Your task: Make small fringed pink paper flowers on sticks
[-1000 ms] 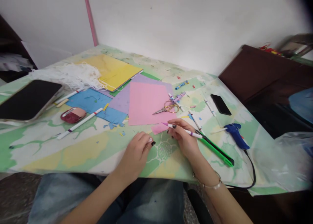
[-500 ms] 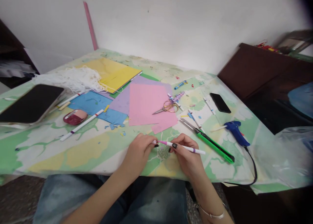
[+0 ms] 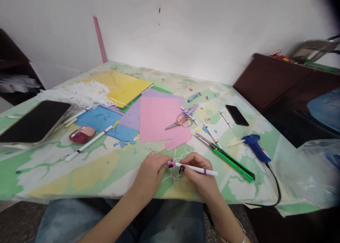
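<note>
My right hand (image 3: 200,172) is closed on a white stick with purple bands (image 3: 195,169) near the front edge of the table. The stick's pink left end meets the fingertips of my left hand (image 3: 154,170). Those fingers are pinched together on a small white piece, mostly hidden, that touches the pink end. Beyond my hands lies a pink paper sheet (image 3: 159,119) with gold-handled scissors (image 3: 180,122) on it. To the right of my right hand rests a green cutter knife (image 3: 233,163).
A blue glue gun (image 3: 256,147) with a black cord and a black phone (image 3: 237,115) lie at the right. At the left are a large dark device (image 3: 34,122), white yarn (image 3: 79,93), a yellow folder (image 3: 124,87), blue paper (image 3: 97,119) and several white sticks.
The stick in my right hand has moved left, and its pink end now meets the piece in my left hand. The whole view has shifted, so the table appears lower.
</note>
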Action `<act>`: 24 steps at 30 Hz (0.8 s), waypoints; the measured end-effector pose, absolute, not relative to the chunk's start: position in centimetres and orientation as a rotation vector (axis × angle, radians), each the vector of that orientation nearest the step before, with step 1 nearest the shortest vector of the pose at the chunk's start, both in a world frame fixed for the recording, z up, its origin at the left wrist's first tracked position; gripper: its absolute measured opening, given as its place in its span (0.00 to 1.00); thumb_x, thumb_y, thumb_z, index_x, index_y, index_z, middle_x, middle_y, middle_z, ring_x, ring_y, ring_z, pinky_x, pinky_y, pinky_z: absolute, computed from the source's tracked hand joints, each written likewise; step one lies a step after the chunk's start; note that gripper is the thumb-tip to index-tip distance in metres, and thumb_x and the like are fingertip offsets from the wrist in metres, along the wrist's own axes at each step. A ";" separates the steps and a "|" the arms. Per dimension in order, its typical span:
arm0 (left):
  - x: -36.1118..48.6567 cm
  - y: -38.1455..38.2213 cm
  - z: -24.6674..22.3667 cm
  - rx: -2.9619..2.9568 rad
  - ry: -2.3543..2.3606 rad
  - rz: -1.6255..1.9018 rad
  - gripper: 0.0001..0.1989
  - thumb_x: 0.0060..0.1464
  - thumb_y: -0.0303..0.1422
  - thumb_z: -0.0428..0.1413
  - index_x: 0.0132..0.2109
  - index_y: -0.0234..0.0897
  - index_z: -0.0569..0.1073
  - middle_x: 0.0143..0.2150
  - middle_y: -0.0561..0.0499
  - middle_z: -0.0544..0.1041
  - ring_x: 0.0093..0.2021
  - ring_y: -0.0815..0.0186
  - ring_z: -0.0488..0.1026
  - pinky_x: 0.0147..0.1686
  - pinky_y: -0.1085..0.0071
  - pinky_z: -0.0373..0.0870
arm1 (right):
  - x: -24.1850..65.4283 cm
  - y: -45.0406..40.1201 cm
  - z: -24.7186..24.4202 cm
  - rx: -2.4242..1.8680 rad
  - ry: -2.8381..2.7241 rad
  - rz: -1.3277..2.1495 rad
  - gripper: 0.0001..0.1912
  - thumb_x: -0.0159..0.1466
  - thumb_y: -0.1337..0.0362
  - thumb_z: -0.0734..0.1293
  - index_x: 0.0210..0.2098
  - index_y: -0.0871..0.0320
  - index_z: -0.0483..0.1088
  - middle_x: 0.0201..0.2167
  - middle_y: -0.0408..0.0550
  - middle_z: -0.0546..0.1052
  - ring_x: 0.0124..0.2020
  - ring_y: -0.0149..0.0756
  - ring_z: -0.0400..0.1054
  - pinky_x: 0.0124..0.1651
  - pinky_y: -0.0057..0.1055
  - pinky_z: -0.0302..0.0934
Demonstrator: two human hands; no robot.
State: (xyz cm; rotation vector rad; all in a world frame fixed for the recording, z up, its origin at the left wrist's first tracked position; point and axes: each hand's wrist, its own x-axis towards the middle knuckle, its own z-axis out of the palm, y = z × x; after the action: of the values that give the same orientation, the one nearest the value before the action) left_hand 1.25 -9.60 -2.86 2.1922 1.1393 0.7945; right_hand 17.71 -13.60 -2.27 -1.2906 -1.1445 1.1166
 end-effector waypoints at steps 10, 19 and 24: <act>1.5 -10.0 -4.0 2.497 1.125 0.847 0.14 0.58 0.22 0.44 0.45 0.34 0.71 0.35 0.45 0.72 0.35 0.60 0.67 0.35 0.64 0.67 | 17.5 -13.8 -2.8 -1.291 -1.196 1.045 0.07 0.53 0.67 0.69 0.24 0.59 0.64 0.19 0.39 0.67 0.21 0.26 0.57 0.24 0.23 0.51; 1.2 -9.4 -2.5 2.837 1.092 0.748 0.07 0.54 0.20 0.50 0.34 0.33 0.70 0.27 0.47 0.70 0.30 0.59 0.66 0.30 0.64 0.66 | 17.1 -13.7 -2.3 -1.311 -1.038 1.118 0.10 0.51 0.62 0.72 0.22 0.59 0.67 0.18 0.47 0.76 0.17 0.30 0.64 0.22 0.26 0.58; 1.6 -9.3 -2.4 2.991 1.060 0.822 0.08 0.55 0.20 0.48 0.34 0.33 0.70 0.26 0.47 0.69 0.29 0.59 0.66 0.29 0.65 0.66 | 16.9 -13.4 -2.2 -1.242 -0.956 1.151 0.12 0.50 0.61 0.72 0.21 0.58 0.66 0.17 0.47 0.76 0.16 0.31 0.66 0.21 0.28 0.61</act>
State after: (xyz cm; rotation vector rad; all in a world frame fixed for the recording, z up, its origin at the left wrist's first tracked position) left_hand 1.61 -9.30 -2.36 2.9911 1.0602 0.8224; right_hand 16.90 -13.44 -2.17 -1.2420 -0.9561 1.1507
